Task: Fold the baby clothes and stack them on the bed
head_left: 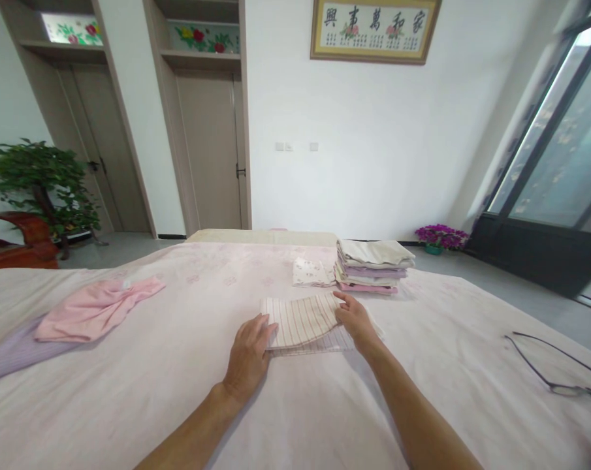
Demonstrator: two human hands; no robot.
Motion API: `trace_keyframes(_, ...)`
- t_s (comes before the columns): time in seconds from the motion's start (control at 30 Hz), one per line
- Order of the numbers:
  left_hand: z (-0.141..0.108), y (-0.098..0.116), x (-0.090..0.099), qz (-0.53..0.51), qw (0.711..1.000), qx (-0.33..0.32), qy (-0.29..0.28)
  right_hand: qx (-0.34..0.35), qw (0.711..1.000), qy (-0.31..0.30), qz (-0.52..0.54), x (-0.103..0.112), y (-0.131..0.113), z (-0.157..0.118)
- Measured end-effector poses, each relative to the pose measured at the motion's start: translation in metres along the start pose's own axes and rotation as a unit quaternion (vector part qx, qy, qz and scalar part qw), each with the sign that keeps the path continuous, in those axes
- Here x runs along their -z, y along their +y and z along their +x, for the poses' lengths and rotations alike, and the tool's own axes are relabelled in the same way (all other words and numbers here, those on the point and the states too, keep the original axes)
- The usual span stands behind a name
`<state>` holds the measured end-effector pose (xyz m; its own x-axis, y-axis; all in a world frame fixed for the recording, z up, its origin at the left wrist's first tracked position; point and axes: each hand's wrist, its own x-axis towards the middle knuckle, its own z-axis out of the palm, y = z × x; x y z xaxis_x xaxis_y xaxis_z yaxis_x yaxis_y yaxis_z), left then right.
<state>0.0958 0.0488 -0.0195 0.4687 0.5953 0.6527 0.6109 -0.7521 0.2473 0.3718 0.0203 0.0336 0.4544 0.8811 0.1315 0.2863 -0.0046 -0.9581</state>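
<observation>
A cream garment with thin brown stripes [300, 321] lies partly folded on the bed in front of me, its upper layer raised over a paler striped layer. My left hand [249, 346] grips its left edge, thumb on top. At the opposite end, my right hand [356, 321] pinches the upper layer, the index finger stretched along its edge. Just beyond the garment is a small folded white cloth with a dotted print [313, 272]. Touching that cloth's right side stands a stack of folded clothes [373, 266], white on top with lilac and pink layers beneath.
A crumpled pink garment [96, 310] lies at the left over a lilac ribbed one [15, 349]. Eyeglasses [552, 378] rest at the right on the pale pink sheet [452, 378]. Beyond the bed are a potted plant [40, 186], purple flowers [441, 236] and a wooden chair [25, 238].
</observation>
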Motion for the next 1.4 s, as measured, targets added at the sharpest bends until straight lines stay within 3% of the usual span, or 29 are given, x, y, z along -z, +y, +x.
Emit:
trace_keyframes(0.27,-0.003,-0.004,-0.011,0.026,0.998,-0.038,-0.042,-0.004,0.986,0.032,-0.164,0.049,0.024,0.022)
trace_keyframes(0.43,-0.003,-0.005,-0.017,0.025,0.993,-0.084,-0.081,-0.021,0.96,0.03,-0.277,0.065,0.035,0.028)
trace_keyframes(0.83,-0.003,-0.004,-0.013,0.032,0.98,-0.112,-0.163,-0.041,0.905,-0.004,-0.423,0.07,0.031,0.024)
trace_keyframes(1.23,0.0,0.0,-0.007,0.029,0.966,-0.08,-0.246,-0.032,0.857,-0.024,-0.513,0.074,0.023,0.015)
trace_keyframes(1.4,0.002,0.003,-0.002,-0.002,0.962,-0.071,-0.263,-0.018,0.843,0.002,-0.537,0.069,0.009,0.011)
